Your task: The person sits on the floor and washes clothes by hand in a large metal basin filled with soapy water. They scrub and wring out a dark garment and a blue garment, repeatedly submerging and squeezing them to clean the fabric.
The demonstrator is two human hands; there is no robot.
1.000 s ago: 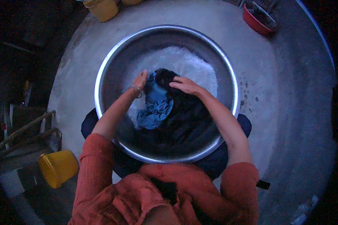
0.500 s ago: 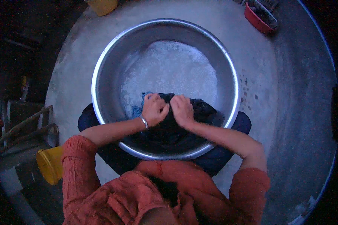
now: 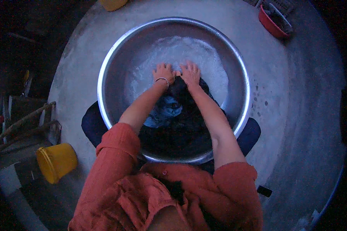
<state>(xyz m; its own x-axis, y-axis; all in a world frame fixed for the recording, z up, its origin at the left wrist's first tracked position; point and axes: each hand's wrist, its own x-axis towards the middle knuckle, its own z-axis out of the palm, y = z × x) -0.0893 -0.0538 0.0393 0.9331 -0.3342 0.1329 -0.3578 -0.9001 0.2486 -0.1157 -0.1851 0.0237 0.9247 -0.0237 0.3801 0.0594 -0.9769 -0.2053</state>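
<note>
A large round metal basin [image 3: 100, 85] stands in front of me, between my knees. Pale, sudsy water [image 3: 181, 48] fills its far part. Dark wet cloth [image 3: 173, 136] is heaped against the near wall and reaches to the middle, with a blue patterned piece [image 3: 165, 111] showing on it. My left hand [image 3: 164, 72], a bracelet at its wrist, rests palm down at the cloth's far end, fingers spread. Close beside it, my right hand [image 3: 190, 73] lies flat with its fingers apart. The fingertips of both hands reach toward the water; neither hand grips the cloth.
On the floor to the left, a yellow bucket [image 3: 59, 161] leans near a wooden frame [image 3: 23, 125]. A red tub [image 3: 273, 23] with dark contents sits at the far right. A small black flat object [image 3: 264, 191] lies at the near right. Another yellow container [image 3: 113, 4] is at the far edge.
Both hands have moved away from me, from closed on the bunched cloth to spread flat. The cloth now reaches farther into the basin, and more of the blue piece shows.
</note>
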